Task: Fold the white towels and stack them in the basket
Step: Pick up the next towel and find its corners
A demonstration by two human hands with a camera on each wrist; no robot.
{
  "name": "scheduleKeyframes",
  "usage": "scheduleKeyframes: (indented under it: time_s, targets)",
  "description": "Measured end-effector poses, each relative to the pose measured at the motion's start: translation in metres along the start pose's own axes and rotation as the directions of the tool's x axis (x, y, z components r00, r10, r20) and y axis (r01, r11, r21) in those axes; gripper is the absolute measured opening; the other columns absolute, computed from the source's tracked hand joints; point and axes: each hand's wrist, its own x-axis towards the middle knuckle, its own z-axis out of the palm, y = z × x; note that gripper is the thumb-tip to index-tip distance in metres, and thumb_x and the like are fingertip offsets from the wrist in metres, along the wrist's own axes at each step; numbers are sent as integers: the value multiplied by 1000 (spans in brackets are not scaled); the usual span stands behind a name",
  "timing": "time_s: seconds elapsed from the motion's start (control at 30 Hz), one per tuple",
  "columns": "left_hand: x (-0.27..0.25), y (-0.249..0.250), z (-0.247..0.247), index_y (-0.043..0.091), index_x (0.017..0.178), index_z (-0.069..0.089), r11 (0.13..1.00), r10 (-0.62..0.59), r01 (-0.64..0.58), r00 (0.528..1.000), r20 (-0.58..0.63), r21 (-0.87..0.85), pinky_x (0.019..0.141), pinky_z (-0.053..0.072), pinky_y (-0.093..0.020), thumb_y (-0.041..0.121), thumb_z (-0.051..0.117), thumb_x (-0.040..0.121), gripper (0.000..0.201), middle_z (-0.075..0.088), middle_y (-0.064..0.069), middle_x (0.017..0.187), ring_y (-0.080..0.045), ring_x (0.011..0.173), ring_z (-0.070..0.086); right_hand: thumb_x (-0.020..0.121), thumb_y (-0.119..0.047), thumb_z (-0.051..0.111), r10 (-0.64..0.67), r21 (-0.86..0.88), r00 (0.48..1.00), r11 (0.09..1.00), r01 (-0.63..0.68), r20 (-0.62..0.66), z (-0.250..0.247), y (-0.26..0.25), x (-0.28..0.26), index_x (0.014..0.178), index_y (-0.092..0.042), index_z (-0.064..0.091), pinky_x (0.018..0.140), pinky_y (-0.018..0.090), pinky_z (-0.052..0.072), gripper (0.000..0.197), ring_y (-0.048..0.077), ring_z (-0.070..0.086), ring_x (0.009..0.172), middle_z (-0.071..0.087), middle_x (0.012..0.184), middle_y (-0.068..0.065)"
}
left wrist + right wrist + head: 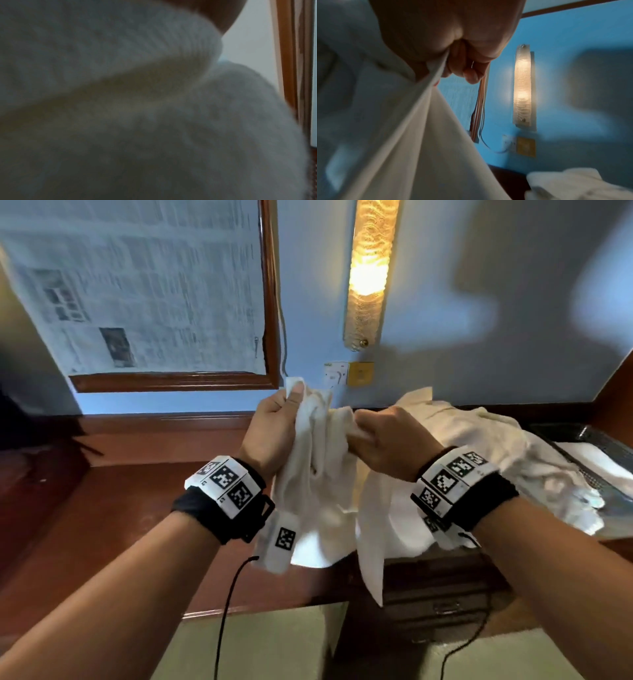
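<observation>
A white towel [318, 474] hangs bunched in the air above the wooden desk [137, 508]. My left hand [274, 429] pinches its top corner, thumb up against the cloth. My right hand [387, 440] grips the towel's edge close beside it. The left wrist view is filled with blurred towel [137, 108]. In the right wrist view the curled fingers [467, 67] clamp a taut hem of the towel [412, 135]. A heap of more white towels [479, 446] lies on the desk to the right. The dark basket [596, 446] at the far right holds white cloth.
A framed board covered with newspaper [144, 285] hangs on the blue wall, and a lit wall lamp [370, 272] with sockets [349, 373] sits beneath it. Desk drawers [442, 604] are below the towel heap. Cables run from both wristbands.
</observation>
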Motion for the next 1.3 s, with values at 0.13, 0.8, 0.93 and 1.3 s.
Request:
scheduleKeyframes:
  time_s: [0.13, 0.8, 0.93, 1.3]
  targets:
    - [-30, 9, -54, 19, 69, 55, 999, -26, 29, 998, -64, 43, 74, 38, -36, 40, 47, 105, 43, 56, -2, 67, -21, 71, 49, 85, -34, 57, 35, -64, 999, 997, -33, 35, 57, -15, -23, 68, -11, 60, 54, 38, 46, 29, 37, 62, 61, 63, 66, 13]
    - [-148, 6, -157, 20, 65, 68, 982, -162, 170, 982, -99, 85, 80, 39, -38, 36, 51, 104, 46, 64, -6, 74, -21, 76, 53, 84, -22, 59, -32, 442, 992, 893, 84, -123, 85, -179, 22, 59, -14, 51, 55, 26, 32, 28, 12, 44, 55, 46, 55, -4]
    - [-138, 14, -167, 18, 83, 79, 978, -112, 119, 992, -50, 172, 88, 50, -40, 36, 47, 106, 43, 78, -5, 89, -22, 85, 67, 90, -36, 64, 30, 585, 998, 809, -52, 48, 90, -170, -7, 56, -8, 45, 51, 28, 30, 47, 7, 34, 52, 38, 54, -5]
    - [-118, 23, -178, 15, 85, 68, 969, -60, 73, 996, -64, 235, 72, 54, -20, 24, 41, 109, 37, 76, 11, 79, -3, 77, 70, 75, -40, 82, 421, 607, 855, 606, -514, 304, 135, -87, -68, 76, -1, 71, 58, 33, 32, 41, 17, 41, 59, 50, 61, 4]
